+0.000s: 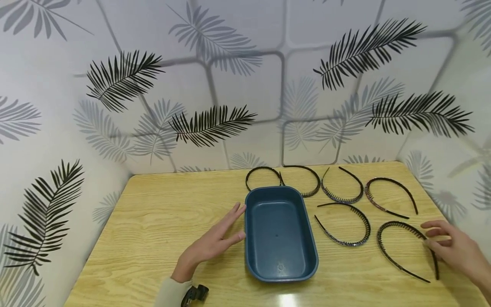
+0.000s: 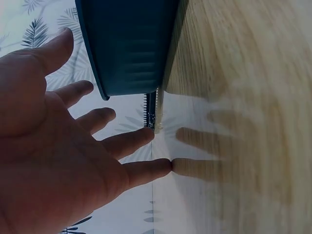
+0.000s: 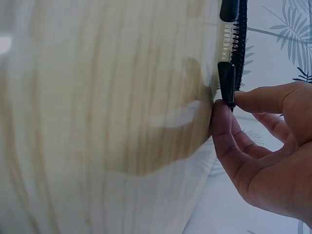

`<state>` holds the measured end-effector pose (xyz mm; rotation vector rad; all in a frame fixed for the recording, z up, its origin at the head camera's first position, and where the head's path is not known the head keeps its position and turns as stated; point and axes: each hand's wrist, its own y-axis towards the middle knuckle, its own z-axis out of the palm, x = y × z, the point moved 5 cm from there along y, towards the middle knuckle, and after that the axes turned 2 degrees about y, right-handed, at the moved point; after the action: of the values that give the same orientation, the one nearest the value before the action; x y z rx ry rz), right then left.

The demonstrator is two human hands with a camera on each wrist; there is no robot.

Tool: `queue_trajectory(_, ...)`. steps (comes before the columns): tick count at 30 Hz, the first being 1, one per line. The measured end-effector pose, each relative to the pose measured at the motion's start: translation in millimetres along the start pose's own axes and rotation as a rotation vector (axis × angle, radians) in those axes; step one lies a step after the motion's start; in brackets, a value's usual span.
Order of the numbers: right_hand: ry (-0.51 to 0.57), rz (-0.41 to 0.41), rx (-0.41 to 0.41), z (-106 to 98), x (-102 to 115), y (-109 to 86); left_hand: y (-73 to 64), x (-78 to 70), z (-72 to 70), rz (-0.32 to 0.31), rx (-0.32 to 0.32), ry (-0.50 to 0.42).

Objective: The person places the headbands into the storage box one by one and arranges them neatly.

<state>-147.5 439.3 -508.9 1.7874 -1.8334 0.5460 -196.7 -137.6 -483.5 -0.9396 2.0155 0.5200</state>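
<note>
A dark blue plastic tray (image 1: 281, 279) stands at the middle of the wooden table. Beside its left wall is my left hand (image 1: 215, 241), fingers straight and spread; the left wrist view shows the palm (image 2: 73, 156) and the tray's outer side (image 2: 131, 48). At the right, my right hand (image 1: 452, 247) pinches the side of the nearest black toothed headband (image 1: 399, 222) between thumb and fingers. In the right wrist view the headband's end (image 3: 226, 80) lies between the thumb and fingertips. That headband lies on the table, its open ends toward me.
Several more toothed headbands lie behind and right of the tray: one near its right wall (image 1: 366, 219), one farther right (image 1: 397, 181), others along the back (image 1: 362, 187). A leaf-patterned wall (image 1: 264, 98) borders the wooden table (image 1: 161, 213) at the back.
</note>
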Motion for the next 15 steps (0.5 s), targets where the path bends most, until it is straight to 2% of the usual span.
queue_trajectory(8, 0.021, -0.006, -0.026, 1.2, 6.3, -3.7, 4.0, -3.9, 5.5, 0.039, 0.04, 0.045)
queue_trajectory(15, 0.069, -0.005, -0.043, 2.7, 8.8, -7.2, 3.8, -6.5, 6.0, 0.064, 0.047, 0.061)
